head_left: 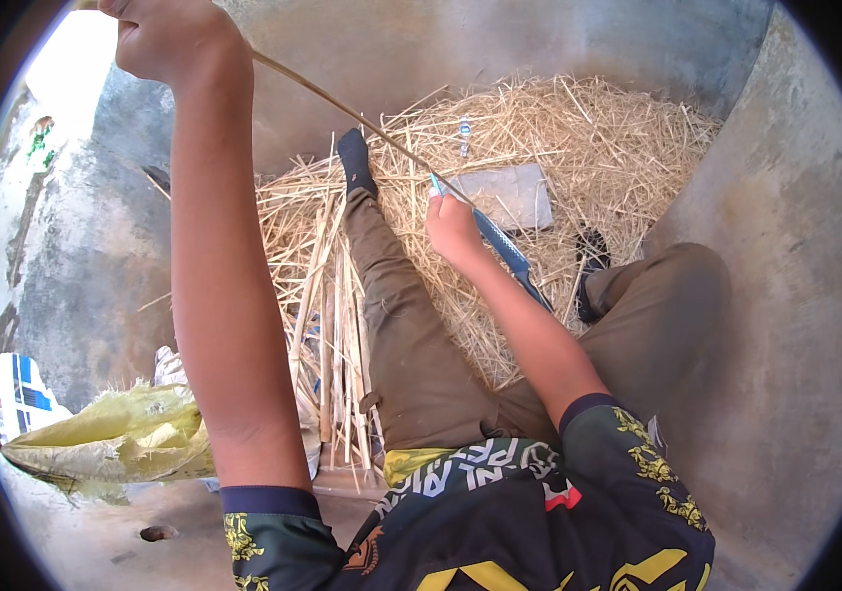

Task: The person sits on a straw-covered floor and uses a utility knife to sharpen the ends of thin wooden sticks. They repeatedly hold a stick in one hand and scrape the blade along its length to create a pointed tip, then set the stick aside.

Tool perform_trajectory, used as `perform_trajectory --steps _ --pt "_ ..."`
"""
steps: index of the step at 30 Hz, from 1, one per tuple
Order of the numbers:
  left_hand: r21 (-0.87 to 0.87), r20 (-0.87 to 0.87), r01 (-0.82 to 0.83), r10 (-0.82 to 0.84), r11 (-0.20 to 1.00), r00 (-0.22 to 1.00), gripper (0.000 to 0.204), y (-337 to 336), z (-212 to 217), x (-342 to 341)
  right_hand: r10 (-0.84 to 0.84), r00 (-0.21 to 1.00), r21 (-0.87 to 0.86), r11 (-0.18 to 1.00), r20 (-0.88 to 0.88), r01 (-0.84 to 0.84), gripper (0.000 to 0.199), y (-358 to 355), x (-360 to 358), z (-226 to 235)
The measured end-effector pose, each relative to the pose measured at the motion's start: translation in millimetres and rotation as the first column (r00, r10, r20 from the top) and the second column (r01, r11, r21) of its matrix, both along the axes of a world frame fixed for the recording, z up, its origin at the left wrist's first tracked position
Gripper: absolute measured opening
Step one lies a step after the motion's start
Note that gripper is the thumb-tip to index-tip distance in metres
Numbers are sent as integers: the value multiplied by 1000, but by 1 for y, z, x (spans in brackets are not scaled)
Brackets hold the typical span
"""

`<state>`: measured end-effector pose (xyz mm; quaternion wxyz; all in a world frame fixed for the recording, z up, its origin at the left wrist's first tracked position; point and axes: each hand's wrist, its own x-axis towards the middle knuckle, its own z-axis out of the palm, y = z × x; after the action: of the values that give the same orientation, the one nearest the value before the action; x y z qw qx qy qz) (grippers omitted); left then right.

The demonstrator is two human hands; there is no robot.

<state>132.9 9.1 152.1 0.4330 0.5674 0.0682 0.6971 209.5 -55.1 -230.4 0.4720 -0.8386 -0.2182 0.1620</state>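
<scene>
A long, thin, cane-like strip (362,121) slants from upper left down to the middle of the view. My left hand (180,44) is raised high at the upper left, its fingers closed on the strip's far part. My right hand (453,229), low between my legs, is closed round a blue knife-like tool (502,241) with a dotted pattern along its long flat part. The strip's lower end runs to the tool at my right hand; their exact contact is hidden by my fingers. Just beyond that hand, a grey flat slab (529,197) lies on the straw.
Loose straw and shavings (618,138) heap up ahead and between my outstretched legs. Longer split stalks (327,335) lie beside my left leg. A torn yellow sack (111,433) is at the left. Concrete walls (766,325) stand close on the right and ahead.
</scene>
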Motion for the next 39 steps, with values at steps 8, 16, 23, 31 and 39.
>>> perform_trajectory --steps 8,16,23,31,39 --pt "-3 11 108 -108 994 994 50 -2 0 0 -168 985 -118 980 -38 162 57 -18 33 -38" --pt "-60 174 5 5 998 985 53 24 7 30 209 954 522 850 -216 -68 58 -16 -29 112" --pt "55 188 75 -85 996 979 55 -15 3 33 426 865 811 584 -265 -40 46 -21 -39 133" --pt "25 22 896 -897 442 442 50 1 7 10 453 813 801 599 -366 27 47 -20 -16 104" --pt "-15 86 602 -599 798 796 48 -27 0 11 479 804 841 539 -352 47 49 -19 -32 96"
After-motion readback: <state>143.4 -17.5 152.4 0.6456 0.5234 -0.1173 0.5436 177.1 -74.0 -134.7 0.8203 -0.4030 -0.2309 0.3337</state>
